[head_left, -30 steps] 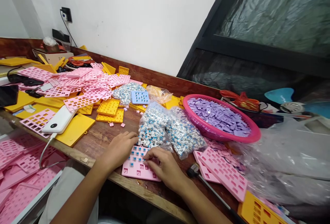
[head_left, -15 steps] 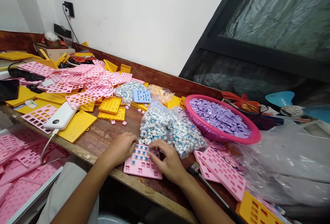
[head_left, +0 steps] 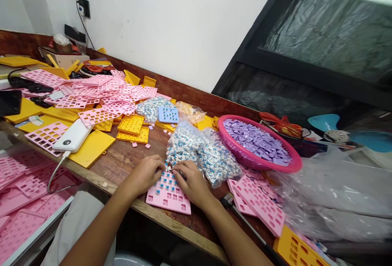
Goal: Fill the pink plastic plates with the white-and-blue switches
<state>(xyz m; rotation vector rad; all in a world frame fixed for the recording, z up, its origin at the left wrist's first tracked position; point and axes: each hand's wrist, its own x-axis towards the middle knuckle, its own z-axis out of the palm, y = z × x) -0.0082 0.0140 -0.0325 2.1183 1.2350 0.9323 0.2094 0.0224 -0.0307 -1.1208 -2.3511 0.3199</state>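
Observation:
A pink keypad plate (head_left: 168, 201) with square sockets lies at the table's front edge. Blue-and-white key switches (head_left: 168, 181) stand in several of its upper sockets; lower ones show as open squares. My left hand (head_left: 149, 173) rests at the plate's upper left corner, fingers curled in and thumb close to them; whatever they grip is hidden. Across from it, my right hand (head_left: 191, 182) is at the upper right, fingers bent down toward loose switches at the plate's far edge. Its fingertips are closed, but what they hold is too small to make out. Clear bags of switches (head_left: 185, 141) touch this spot.
A pink basket (head_left: 298, 165) of purple keycaps stands at the right. Pink plates (head_left: 260, 202) and a dark rod (head_left: 249, 225) lie near my right forearm. At the left are a white power bank (head_left: 73, 135), yellow panels (head_left: 92, 149) and heaped pink frames (head_left: 98, 94).
My right hand has moved from over the plate's right side to its far edge near the bags, its fingers drawing together. The left hand stays at the upper left corner.

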